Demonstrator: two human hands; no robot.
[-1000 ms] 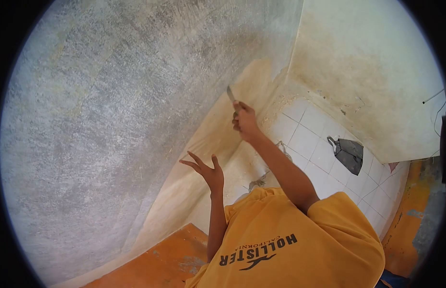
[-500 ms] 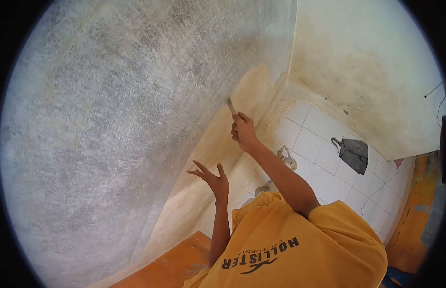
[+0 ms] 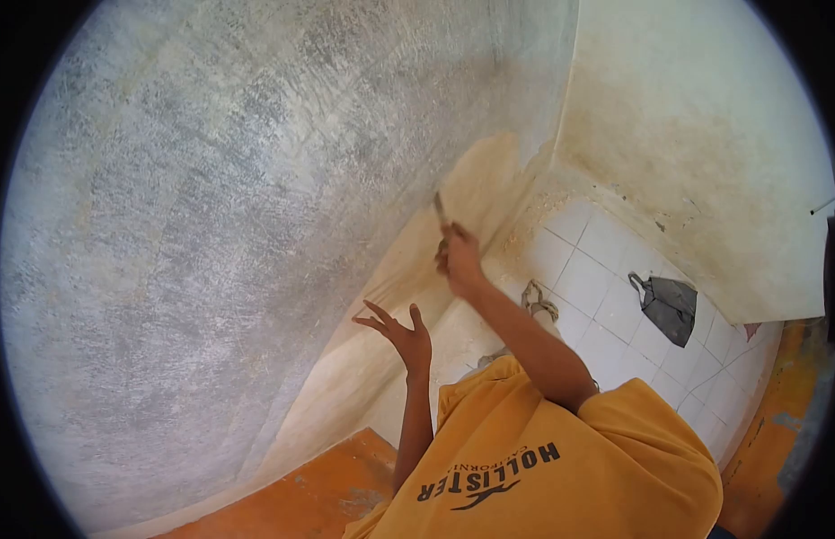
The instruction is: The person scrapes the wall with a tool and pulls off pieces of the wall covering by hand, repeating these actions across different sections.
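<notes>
Looks like mid-scrape to me: the flat-bladed tool (image 3: 441,212) sits right where the rough grey coat (image 3: 363,216) meets the smooth tan patch (image 3: 480,175) on the wall (image 3: 193,269), so I'd guess the step in hand is working that edge back. Can't tell if the blade is actually biting or just off the surface — it's a bit blurred. Either way, another stroke would call for a low blade angle and a steady wrist, imo.

Right hand (image 3: 460,260) has its fingers curled around the tool, blade poking out far and slightly left, with the forearm (image 3: 530,346) angling in from the near right. Left hand (image 3: 405,340) is nearer and to the left, holding nothing, fingers spread wide — close by the wall, though I can't say whether the fingertips touch. A grey strappy cloth thing (image 3: 671,309) lies on the white tiles (image 3: 590,280), well over to the right.
</notes>
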